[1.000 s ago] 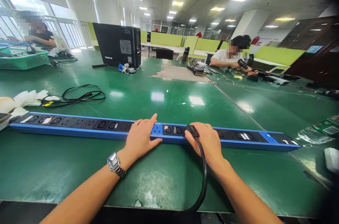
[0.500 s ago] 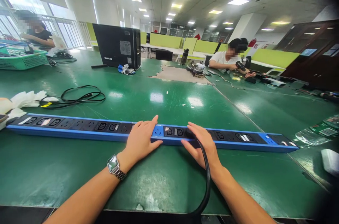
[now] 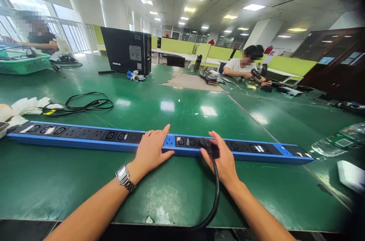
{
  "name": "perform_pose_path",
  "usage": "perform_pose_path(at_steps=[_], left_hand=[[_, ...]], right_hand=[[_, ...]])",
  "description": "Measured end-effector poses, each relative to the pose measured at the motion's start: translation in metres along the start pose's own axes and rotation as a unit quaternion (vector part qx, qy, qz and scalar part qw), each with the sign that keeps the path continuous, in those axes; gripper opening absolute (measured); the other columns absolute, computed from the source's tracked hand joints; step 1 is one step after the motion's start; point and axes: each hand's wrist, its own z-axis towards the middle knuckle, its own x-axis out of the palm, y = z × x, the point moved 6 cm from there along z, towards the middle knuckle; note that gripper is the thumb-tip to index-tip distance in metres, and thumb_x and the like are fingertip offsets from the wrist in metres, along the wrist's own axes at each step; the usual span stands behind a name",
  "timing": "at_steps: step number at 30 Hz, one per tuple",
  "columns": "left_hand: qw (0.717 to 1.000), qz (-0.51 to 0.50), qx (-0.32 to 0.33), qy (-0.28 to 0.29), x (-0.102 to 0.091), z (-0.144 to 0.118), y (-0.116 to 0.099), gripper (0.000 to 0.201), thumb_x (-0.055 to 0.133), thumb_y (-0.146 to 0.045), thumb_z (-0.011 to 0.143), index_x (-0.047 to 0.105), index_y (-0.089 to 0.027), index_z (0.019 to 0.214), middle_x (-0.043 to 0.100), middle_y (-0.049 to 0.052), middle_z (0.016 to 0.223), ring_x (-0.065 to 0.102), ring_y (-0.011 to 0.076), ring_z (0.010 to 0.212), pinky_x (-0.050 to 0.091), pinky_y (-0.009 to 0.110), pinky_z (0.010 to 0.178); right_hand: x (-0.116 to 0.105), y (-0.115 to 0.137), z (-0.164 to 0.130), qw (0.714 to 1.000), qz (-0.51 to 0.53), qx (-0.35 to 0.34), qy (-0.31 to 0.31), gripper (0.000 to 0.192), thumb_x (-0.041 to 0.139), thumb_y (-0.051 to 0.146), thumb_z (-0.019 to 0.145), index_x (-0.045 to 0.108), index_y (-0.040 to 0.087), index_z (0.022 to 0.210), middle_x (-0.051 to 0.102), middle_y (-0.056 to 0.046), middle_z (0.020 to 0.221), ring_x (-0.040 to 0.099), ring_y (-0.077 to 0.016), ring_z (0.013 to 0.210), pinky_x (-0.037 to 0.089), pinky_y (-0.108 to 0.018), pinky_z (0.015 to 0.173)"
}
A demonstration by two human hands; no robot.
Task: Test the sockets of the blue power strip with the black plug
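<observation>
A long blue power strip (image 3: 85,138) with black sockets lies across the green table (image 3: 176,191) in front of me. My left hand (image 3: 151,149) rests flat on its middle, a watch on the wrist. My right hand (image 3: 224,157) grips a black plug (image 3: 207,145) that sits at a socket just right of centre. The plug's black cable (image 3: 215,195) runs down over my wrist toward the table's near edge.
A coiled black cable (image 3: 82,105) and white paper lie at the left. Farther back stand a black computer case (image 3: 127,50) and a green basket (image 3: 24,64). Two other people sit at the far side. Packets and a white box (image 3: 352,176) lie at the right.
My right hand loosened and opened over the strip half a second ago, and now it grips the plug at the socket again. My left hand stayed in place.
</observation>
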Motion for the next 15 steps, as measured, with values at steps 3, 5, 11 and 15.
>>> perform_pose_path(at_steps=[3, 5, 11, 15], left_hand=[[1.0, -0.004, 0.001, -0.001, 0.0, 0.0, 0.0, 0.082, 0.066, -0.041, 0.082, 0.024, -0.02, 0.149, 0.064, 0.009, 0.126, 0.056, 0.026, 0.117, 0.036, 0.044, 0.105], [1.0, -0.006, 0.001, -0.001, 0.0, 0.0, 0.0, 0.082, 0.067, -0.041, 0.081, 0.025, -0.02, 0.149, 0.064, 0.009, 0.127, 0.056, 0.026, 0.117, 0.037, 0.044, 0.105], [1.0, -0.014, -0.003, 0.004, -0.001, 0.001, -0.001, 0.083, 0.068, -0.041, 0.08, 0.026, -0.019, 0.149, 0.064, 0.009, 0.125, 0.056, 0.0263, 0.117, 0.037, 0.044, 0.105], [0.999, -0.035, -0.006, -0.013, -0.002, 0.0, 0.002, 0.083, 0.069, -0.037, 0.079, 0.026, -0.018, 0.148, 0.063, 0.01, 0.126, 0.057, 0.026, 0.116, 0.039, 0.044, 0.104]], right_hand=[[0.004, -0.004, 0.007, 0.999, 0.002, 0.027, 0.02, 0.042, 0.059, 0.044, 0.085, 0.061, 0.019, 0.119, 0.071, -0.012, 0.108, 0.066, -0.027, 0.098, 0.052, -0.047, 0.088], [0.004, -0.006, 0.011, 0.998, 0.017, 0.057, 0.024, 0.038, 0.061, 0.046, 0.083, 0.066, 0.02, 0.11, 0.072, -0.011, 0.102, 0.066, -0.0266, 0.094, 0.052, -0.046, 0.086], [-0.004, 0.012, 0.023, 0.97, 0.158, 0.165, -0.078, 0.042, 0.064, 0.047, 0.081, 0.064, 0.019, 0.112, 0.073, -0.009, 0.104, 0.068, -0.0216, 0.087, 0.054, -0.035, 0.079], [0.029, 0.058, 0.037, 0.986, 0.134, 0.084, 0.043, 0.031, 0.063, 0.043, 0.082, 0.069, 0.02, 0.101, 0.073, -0.008, 0.098, 0.066, -0.0222, 0.087, 0.052, -0.036, 0.082]])
